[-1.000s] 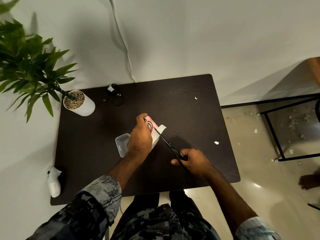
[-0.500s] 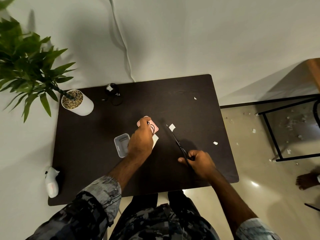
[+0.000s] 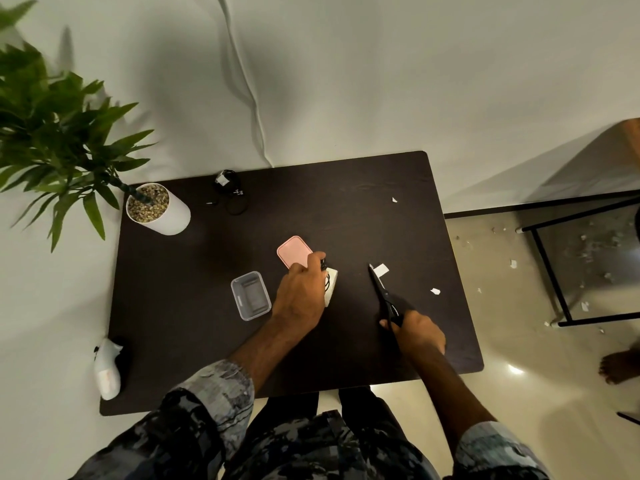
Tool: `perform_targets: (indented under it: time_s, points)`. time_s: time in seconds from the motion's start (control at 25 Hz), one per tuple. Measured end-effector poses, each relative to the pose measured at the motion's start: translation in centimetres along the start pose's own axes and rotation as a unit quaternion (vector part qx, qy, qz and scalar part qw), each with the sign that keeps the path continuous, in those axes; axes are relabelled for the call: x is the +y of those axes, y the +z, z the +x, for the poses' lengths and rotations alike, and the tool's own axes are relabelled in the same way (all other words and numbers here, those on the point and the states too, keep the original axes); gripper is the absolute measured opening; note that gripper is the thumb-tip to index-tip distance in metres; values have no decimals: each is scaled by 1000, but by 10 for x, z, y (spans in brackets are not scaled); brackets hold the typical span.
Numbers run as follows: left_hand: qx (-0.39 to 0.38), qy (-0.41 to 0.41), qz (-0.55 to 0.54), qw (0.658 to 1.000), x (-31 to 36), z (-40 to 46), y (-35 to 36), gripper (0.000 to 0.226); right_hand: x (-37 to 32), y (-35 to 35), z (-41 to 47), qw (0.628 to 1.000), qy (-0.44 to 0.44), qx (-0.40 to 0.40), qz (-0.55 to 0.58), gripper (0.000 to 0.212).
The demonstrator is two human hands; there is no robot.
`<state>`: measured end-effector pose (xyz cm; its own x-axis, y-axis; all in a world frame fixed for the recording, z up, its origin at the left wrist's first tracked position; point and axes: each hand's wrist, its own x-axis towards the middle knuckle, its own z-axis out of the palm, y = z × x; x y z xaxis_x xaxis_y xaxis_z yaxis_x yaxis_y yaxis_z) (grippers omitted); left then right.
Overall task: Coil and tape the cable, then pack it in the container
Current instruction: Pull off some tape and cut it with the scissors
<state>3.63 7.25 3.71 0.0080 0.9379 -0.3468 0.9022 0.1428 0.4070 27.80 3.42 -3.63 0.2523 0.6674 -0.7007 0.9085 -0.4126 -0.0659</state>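
My left hand (image 3: 300,295) is closed on a small coiled black cable (image 3: 324,265) with white tape (image 3: 331,285) around it, low over the middle of the dark table (image 3: 346,209). A pink lid (image 3: 293,251) lies just behind that hand. To its left stands a clear, lidless plastic container (image 3: 250,295). My right hand (image 3: 415,331) grips black scissors (image 3: 383,295) near the table's front right, blades pointing away from me. A cut piece of white tape (image 3: 381,270) lies at the blade tips.
A potted plant in a white pot (image 3: 162,212) stands at the table's back left. Another black cable bundle (image 3: 228,188) lies at the back edge. A white object (image 3: 107,370) rests at the front left corner. Paper scraps (image 3: 435,291) dot the table and floor. A bare foot (image 3: 620,367) shows at right.
The scissors cut the tape and my right hand drew them away to the right. A cut tape piece stayed on the table. My left hand lowered the taped cable off the pink lid.
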Motion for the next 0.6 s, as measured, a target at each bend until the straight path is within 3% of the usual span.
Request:
perform_targets:
  time_s: [0.16,0.36,0.6]
  points:
    - [24,9,-2,1000,0,4,-5,34,-3,-1,4,999,12,-31,-16,50]
    - [-20,-28,-130,991,-1,8,-3,24,-8,-6,10,999,12,-34,-13,54]
    - [-34,2,-150,988,-6,7,0,13,-16,-8,12,998,41,-49,-22,89]
